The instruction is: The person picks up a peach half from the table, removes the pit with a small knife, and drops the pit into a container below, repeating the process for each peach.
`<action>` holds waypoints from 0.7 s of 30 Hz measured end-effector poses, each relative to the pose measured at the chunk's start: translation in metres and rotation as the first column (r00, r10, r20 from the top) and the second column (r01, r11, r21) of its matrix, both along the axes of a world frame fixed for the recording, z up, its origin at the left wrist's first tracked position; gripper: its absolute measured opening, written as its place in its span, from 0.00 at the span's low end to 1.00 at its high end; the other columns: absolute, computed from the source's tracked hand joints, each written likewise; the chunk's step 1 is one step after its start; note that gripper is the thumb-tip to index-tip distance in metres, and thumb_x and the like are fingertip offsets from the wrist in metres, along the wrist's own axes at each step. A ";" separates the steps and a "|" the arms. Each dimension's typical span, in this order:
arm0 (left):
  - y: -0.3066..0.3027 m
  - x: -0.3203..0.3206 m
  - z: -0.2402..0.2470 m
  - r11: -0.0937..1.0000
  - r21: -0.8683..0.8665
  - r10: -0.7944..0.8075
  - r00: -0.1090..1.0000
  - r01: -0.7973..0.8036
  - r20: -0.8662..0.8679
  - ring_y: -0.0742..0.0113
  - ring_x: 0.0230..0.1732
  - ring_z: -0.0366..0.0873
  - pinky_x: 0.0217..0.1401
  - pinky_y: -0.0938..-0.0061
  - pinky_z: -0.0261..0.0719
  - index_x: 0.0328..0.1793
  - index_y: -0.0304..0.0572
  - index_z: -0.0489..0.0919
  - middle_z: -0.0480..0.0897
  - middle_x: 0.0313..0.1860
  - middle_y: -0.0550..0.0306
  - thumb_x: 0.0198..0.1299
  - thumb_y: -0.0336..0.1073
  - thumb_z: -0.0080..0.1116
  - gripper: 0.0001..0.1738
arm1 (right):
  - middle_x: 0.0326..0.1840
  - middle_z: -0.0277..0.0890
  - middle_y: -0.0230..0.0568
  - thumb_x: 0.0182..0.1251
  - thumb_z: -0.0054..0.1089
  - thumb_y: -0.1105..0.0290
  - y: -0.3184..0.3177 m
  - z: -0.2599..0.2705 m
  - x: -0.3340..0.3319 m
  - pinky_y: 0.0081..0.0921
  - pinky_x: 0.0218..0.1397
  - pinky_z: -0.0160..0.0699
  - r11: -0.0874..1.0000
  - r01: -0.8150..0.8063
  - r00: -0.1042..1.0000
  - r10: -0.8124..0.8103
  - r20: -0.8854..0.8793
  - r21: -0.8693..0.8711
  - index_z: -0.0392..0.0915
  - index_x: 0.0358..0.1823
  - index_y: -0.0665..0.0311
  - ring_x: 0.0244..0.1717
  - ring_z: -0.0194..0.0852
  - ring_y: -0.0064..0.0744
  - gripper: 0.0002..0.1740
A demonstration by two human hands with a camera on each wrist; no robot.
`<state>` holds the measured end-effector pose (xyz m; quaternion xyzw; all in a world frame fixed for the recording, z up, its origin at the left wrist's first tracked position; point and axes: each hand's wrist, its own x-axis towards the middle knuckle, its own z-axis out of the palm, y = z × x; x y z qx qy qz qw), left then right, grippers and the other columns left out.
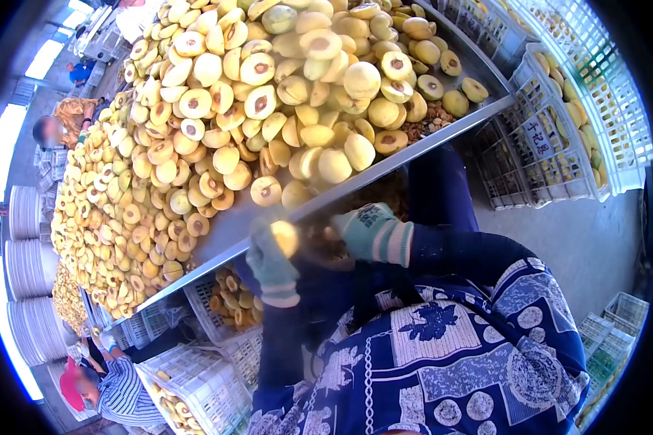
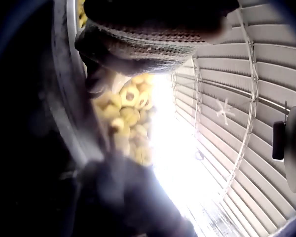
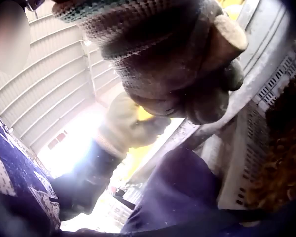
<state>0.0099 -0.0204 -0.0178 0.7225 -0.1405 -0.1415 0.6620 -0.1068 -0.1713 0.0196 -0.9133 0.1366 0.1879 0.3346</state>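
My gloved left hand (image 1: 272, 267) holds a yellow peach half (image 1: 284, 238) just off the metal table's near edge. In the right wrist view the same peach (image 3: 144, 113) shows between the left glove's fingers. The gloved right hand (image 1: 374, 230), close on the right, has its fingers curled round a tool with a stubby wooden handle (image 3: 230, 33); the tool's other end is hidden. A big heap of halved peaches (image 1: 261, 101), many with brown pits, covers the table beyond both hands.
The table's raised metal rim (image 1: 341, 190) runs between heap and lap. Below it stand a crate of peaches (image 1: 232, 304) and, in the right wrist view, a crate with brown bits (image 3: 281, 148). Stacked plastic crates (image 1: 551, 145) rise at right. Other people (image 1: 127, 391) work at left.
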 end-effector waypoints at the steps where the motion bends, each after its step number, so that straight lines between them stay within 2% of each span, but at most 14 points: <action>1: 0.013 0.010 0.000 1.000 -0.022 0.017 1.000 -0.016 0.020 0.67 0.43 0.78 0.44 0.75 0.78 0.55 0.30 0.75 0.80 0.45 0.53 0.68 0.46 0.48 0.23 | 0.39 0.81 0.43 0.68 0.46 0.52 -0.004 -0.002 -0.004 0.37 0.48 0.75 0.999 0.033 0.998 -0.033 -0.050 0.000 0.77 0.45 0.58 0.43 0.81 0.44 0.19; 3: 0.029 0.024 0.029 0.995 0.080 0.046 0.990 -0.057 0.135 0.72 0.41 0.75 0.45 0.76 0.75 0.49 0.28 0.78 0.81 0.42 0.57 0.69 0.45 0.45 0.23 | 0.39 0.81 0.45 0.68 0.47 0.56 -0.011 -0.006 -0.008 0.38 0.46 0.76 0.999 0.046 0.993 -0.044 -0.109 0.013 0.77 0.44 0.61 0.42 0.81 0.43 0.17; 4: 0.056 0.051 0.017 0.970 0.226 0.003 0.938 -0.087 0.346 0.65 0.41 0.78 0.46 0.72 0.76 0.49 0.31 0.79 0.83 0.41 0.52 0.67 0.44 0.47 0.21 | 0.39 0.81 0.45 0.68 0.47 0.56 -0.013 -0.010 -0.012 0.38 0.46 0.76 0.999 0.040 0.993 -0.038 -0.107 0.009 0.77 0.44 0.61 0.42 0.81 0.43 0.17; 5: 0.069 0.061 0.032 0.810 0.554 -0.168 0.828 -0.193 0.536 0.59 0.42 0.79 0.47 0.69 0.76 0.48 0.34 0.80 0.83 0.42 0.50 0.65 0.43 0.49 0.19 | 0.38 0.81 0.48 0.68 0.47 0.58 -0.015 -0.013 -0.017 0.38 0.44 0.76 0.999 0.029 0.997 -0.028 -0.067 0.015 0.76 0.43 0.63 0.41 0.81 0.43 0.16; 6: 0.075 0.065 0.045 0.539 0.759 -0.394 0.687 -0.365 0.610 0.54 0.44 0.79 0.48 0.66 0.76 0.48 0.37 0.80 0.83 0.43 0.48 0.63 0.42 0.50 0.17 | 0.37 0.80 0.50 0.67 0.48 0.60 -0.017 -0.019 -0.020 0.39 0.43 0.76 1.000 0.018 0.999 -0.018 -0.028 0.020 0.75 0.41 0.65 0.40 0.81 0.43 0.16; 9: 0.060 0.081 0.046 0.533 0.810 -0.456 0.723 -0.245 0.519 0.49 0.48 0.78 0.53 0.64 0.75 0.56 0.38 0.76 0.80 0.49 0.44 0.63 0.44 0.52 0.21 | 0.34 0.79 0.53 0.64 0.50 0.59 -0.012 -0.028 -0.015 0.39 0.42 0.76 0.995 0.065 0.998 -0.063 -0.018 0.078 0.74 0.39 0.66 0.38 0.80 0.47 0.16; 11: 0.032 0.094 0.014 0.731 0.666 -0.463 0.607 -0.149 0.645 0.50 0.51 0.77 0.53 0.63 0.74 0.47 0.41 0.79 0.80 0.48 0.44 0.59 0.44 0.54 0.17 | 0.34 0.79 0.52 0.64 0.51 0.58 -0.010 -0.023 -0.013 0.40 0.42 0.76 0.983 0.129 0.990 -0.121 -0.067 0.130 0.74 0.38 0.66 0.37 0.80 0.49 0.16; 13: -0.008 0.107 -0.027 0.855 0.499 -0.433 0.728 0.145 0.532 0.50 0.53 0.77 0.56 0.63 0.73 0.49 0.40 0.79 0.80 0.50 0.45 0.56 0.47 0.58 0.21 | 0.35 0.79 0.54 0.61 0.54 0.51 -0.009 -0.023 -0.016 0.42 0.41 0.75 0.962 0.197 0.979 -0.204 0.018 0.188 0.73 0.39 0.65 0.38 0.78 0.54 0.21; 14: -0.024 0.103 -0.021 0.857 0.491 -0.436 0.725 0.153 0.534 0.50 0.53 0.77 0.56 0.63 0.73 0.49 0.40 0.79 0.80 0.50 0.45 0.56 0.47 0.58 0.21 | 0.35 0.79 0.54 0.61 0.54 0.51 -0.008 -0.024 -0.017 0.42 0.41 0.75 0.962 0.206 0.977 -0.213 0.017 0.180 0.73 0.39 0.65 0.38 0.78 0.54 0.21; 16: -0.044 0.098 -0.008 0.564 0.823 -0.492 0.826 0.062 0.275 0.48 0.53 0.76 0.57 0.64 0.73 0.49 0.38 0.78 0.80 0.50 0.44 0.53 0.48 0.62 0.24 | 0.33 0.79 0.53 0.61 0.54 0.52 -0.003 -0.029 -0.018 0.41 0.41 0.75 0.906 0.329 0.910 -0.380 0.165 0.268 0.74 0.42 0.63 0.37 0.79 0.53 0.21; 17: -0.042 0.111 -0.017 0.677 0.712 -0.411 0.898 0.186 0.156 0.53 0.49 0.79 0.54 0.66 0.76 0.50 0.36 0.77 0.81 0.46 0.44 0.52 0.45 0.64 0.24 | 0.32 0.79 0.51 0.61 0.55 0.54 0.000 -0.029 -0.018 0.40 0.40 0.76 0.859 0.367 0.880 -0.445 0.164 0.358 0.74 0.45 0.60 0.36 0.79 0.51 0.19; 18: -0.039 0.111 -0.020 0.677 0.711 -0.417 0.895 0.189 0.159 0.53 0.49 0.79 0.54 0.66 0.76 0.50 0.36 0.77 0.81 0.46 0.44 0.52 0.45 0.64 0.24 | 0.32 0.79 0.51 0.61 0.55 0.54 0.002 -0.028 -0.017 0.40 0.40 0.76 0.856 0.373 0.877 -0.451 0.167 0.357 0.74 0.45 0.60 0.36 0.79 0.51 0.19; 20: -0.035 0.092 0.004 0.915 0.325 -0.211 0.970 0.240 -0.124 0.72 0.38 0.78 0.42 0.78 0.76 0.48 0.31 0.78 0.82 0.38 0.52 0.50 0.42 0.66 0.24 | 0.35 0.78 0.55 0.62 0.52 0.53 0.008 -0.021 -0.009 0.41 0.43 0.75 0.802 0.406 0.838 -0.518 0.173 0.438 0.75 0.43 0.63 0.38 0.78 0.53 0.20; 21: -0.038 0.068 0.021 0.960 0.213 -0.168 0.982 0.183 -0.087 0.74 0.36 0.78 0.38 0.81 0.75 0.46 0.32 0.78 0.81 0.33 0.55 0.54 0.39 0.63 0.18 | 0.34 0.78 0.55 0.63 0.53 0.55 0.011 -0.014 -0.002 0.41 0.40 0.75 0.783 0.339 0.816 -0.521 0.251 0.522 0.74 0.44 0.63 0.37 0.79 0.53 0.18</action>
